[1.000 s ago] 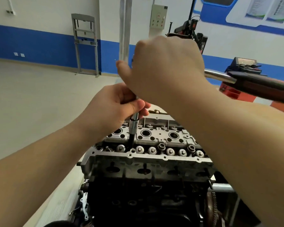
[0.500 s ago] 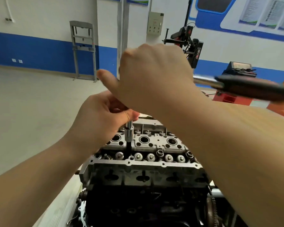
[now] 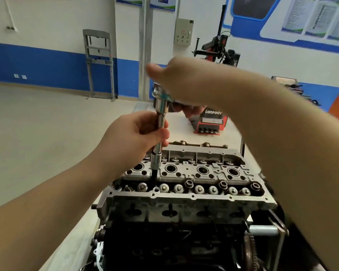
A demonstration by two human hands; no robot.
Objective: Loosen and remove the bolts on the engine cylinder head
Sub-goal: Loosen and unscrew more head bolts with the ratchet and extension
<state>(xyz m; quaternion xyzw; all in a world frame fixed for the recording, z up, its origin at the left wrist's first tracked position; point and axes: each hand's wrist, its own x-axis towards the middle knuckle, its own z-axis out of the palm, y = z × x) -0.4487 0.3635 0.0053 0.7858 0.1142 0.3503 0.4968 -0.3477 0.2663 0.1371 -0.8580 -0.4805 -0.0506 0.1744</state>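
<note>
From the head camera, the engine cylinder head (image 3: 186,184) sits in the lower middle of the scene, its long side running left to right, with a row of round spring caps along the near edge and four large round wells in a line behind them. A chrome extension bar (image 3: 160,122) stands nearly upright over the left end of the cylinder head, ending below in a socket (image 3: 156,160) from which a thin dark bit drops into a bolt hole in the near row, left of centre; the bolt itself is hidden down in that hole. The left hand (image 3: 133,137) comes in from the near left and grips the extension bar at mid-height, fingers curled round it from the left, with the thumb pressed on the near side of the shaft. The socket lies just below those fingers, apart from them, and the cylinder head lies below and to the right of the fist. The right hand (image 3: 186,83) reaches in from the near right, blurred, and is clenched over the ratchet head (image 3: 160,93) at the top of the bar, thumb sticking out to the left; the handle is hidden under the palm. Far behind stand a red machine (image 3: 211,122), a grey metal frame (image 3: 99,63) and a blue-banded wall (image 3: 37,63).
</note>
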